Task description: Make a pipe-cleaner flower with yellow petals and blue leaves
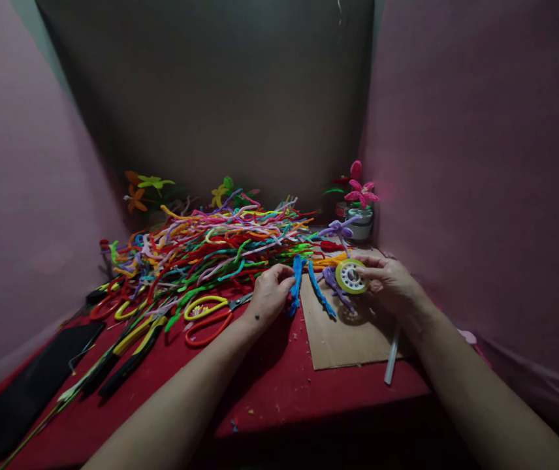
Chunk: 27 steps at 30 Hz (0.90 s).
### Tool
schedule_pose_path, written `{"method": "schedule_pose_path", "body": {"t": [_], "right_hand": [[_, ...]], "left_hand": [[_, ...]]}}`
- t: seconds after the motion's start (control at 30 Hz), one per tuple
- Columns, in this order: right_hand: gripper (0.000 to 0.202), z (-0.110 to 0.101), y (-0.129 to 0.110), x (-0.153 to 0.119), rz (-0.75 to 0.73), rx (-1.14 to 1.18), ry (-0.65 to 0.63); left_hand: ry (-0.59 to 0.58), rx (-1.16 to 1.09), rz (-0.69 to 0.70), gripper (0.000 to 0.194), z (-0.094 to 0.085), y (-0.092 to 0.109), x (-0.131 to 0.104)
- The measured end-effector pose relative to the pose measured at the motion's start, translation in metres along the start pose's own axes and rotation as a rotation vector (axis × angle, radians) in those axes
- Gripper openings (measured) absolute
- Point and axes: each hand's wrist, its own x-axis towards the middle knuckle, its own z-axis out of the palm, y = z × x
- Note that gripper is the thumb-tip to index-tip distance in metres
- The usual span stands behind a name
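At 12 o'clock, the left hand (270,292) pinches a blue pipe-cleaner piece (296,290), while at 1 o'clock the right hand (391,282) grips the edge of a yellow-rimmed white spool (345,281) above cardboard (331,346), seemingly mid-handling, any further move calling for steady fingertips.

A pink flower (362,193) is held above a jar (359,226) at the back; pink cloth (475,170) is hung along both sides.
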Motion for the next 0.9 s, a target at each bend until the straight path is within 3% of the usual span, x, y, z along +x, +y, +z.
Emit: {"method": "schedule_pose_path", "body": {"t": [0.2,0.33,0.47,0.63,0.77,0.9], "right_hand": [[0.037,0.014,0.001,-0.009,-0.037,0.034,-0.143],[0.035,0.026,0.007,-0.013,-0.015,-0.011,-0.199],[0.032,0.036,0.017,-0.015,-0.030,-0.098,-0.304],[0.027,0.044,0.017,-0.019,0.010,-0.115,-0.385],[0.022,0.046,0.008,-0.024,0.164,-0.054,-0.483],[0.023,0.046,0.004,-0.025,0.255,0.038,-0.471]], "left_hand": [[-0.142,-0.156,-0.071,0.021,0.007,0.021,-0.011],[-0.257,-0.380,-0.162,0.030,0.014,0.027,-0.017],[-0.237,-0.506,-0.202,0.029,0.020,0.030,-0.021],[-0.195,-0.517,-0.208,0.016,0.012,0.033,-0.022],[-0.277,-0.409,-0.165,0.016,0.002,0.032,-0.021],[-0.360,-0.329,-0.120,0.019,-0.002,0.036,-0.021]]}}
